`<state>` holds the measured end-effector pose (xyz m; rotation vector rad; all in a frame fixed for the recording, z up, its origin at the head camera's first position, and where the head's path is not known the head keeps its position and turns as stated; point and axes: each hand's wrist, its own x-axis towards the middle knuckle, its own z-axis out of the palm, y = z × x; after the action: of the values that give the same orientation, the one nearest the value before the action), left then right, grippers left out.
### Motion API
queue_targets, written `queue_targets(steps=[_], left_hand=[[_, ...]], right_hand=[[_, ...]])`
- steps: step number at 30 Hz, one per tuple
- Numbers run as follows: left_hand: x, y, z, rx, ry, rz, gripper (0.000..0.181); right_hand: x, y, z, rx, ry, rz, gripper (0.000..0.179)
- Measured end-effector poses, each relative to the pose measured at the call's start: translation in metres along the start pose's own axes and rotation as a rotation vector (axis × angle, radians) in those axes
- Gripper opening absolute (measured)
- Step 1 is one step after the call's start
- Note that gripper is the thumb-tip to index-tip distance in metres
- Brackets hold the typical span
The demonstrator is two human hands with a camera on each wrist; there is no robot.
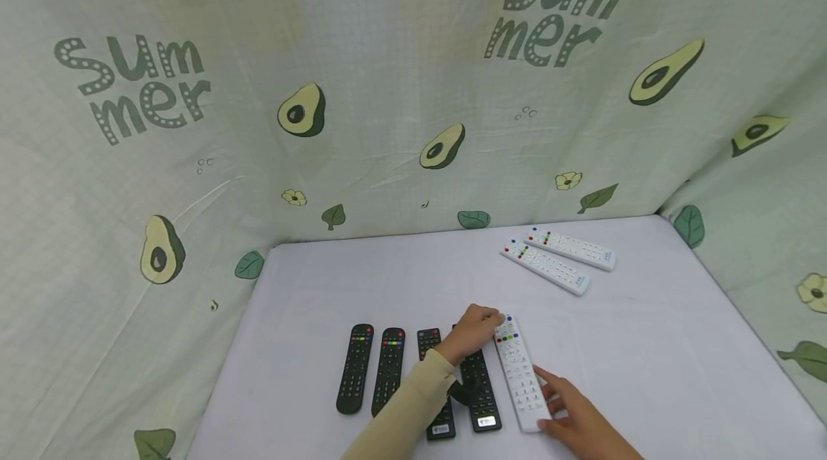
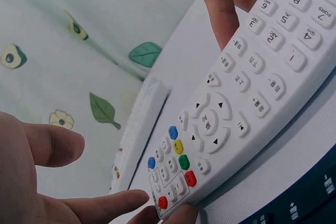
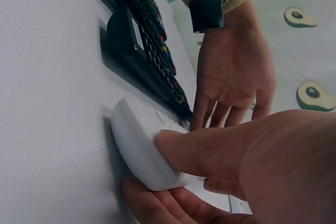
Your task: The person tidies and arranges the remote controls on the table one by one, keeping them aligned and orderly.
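Observation:
A white remote control [image 1: 517, 370] lies lengthwise on the table, its number keys toward me. My left hand [image 1: 474, 333] is at its far end. In the left wrist view the left fingertips [image 2: 137, 198] touch the corner by the red button, while the thumb stands away from it. My right hand [image 1: 570, 413] pinches the near end, thumb [image 3: 178, 150] on top and fingers along the side and below. Just left of it lies a black remote control [image 1: 486, 399], partly hidden by the left hand and its dark wrist strap [image 1: 461, 393].
Further left are another black remote [image 1: 441, 423] under the left forearm, a third [image 1: 389, 367] and a fourth [image 1: 354, 368], roughly in a row. At the back right lie two white remotes, a nearer one [image 1: 549, 268] and a farther one [image 1: 575, 248]. A patterned cloth [image 1: 375, 158] hangs behind the table.

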<state>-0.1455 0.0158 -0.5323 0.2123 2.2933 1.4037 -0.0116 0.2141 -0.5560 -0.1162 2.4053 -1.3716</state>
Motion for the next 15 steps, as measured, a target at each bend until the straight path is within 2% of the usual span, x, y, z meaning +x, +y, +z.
queue_targets(steps=[8,15], left_hand=[[-0.0014,0.0028,0.0022,0.043,0.007,0.014,0.050],[-0.0023,0.0054,0.0033,0.047,0.018,0.002,0.049]], right_hand=[[0.0014,-0.0013,-0.0031,-0.075,0.008,0.008,0.087],[0.0012,-0.0023,-0.0094,-0.095,-0.022,-0.048,0.083]])
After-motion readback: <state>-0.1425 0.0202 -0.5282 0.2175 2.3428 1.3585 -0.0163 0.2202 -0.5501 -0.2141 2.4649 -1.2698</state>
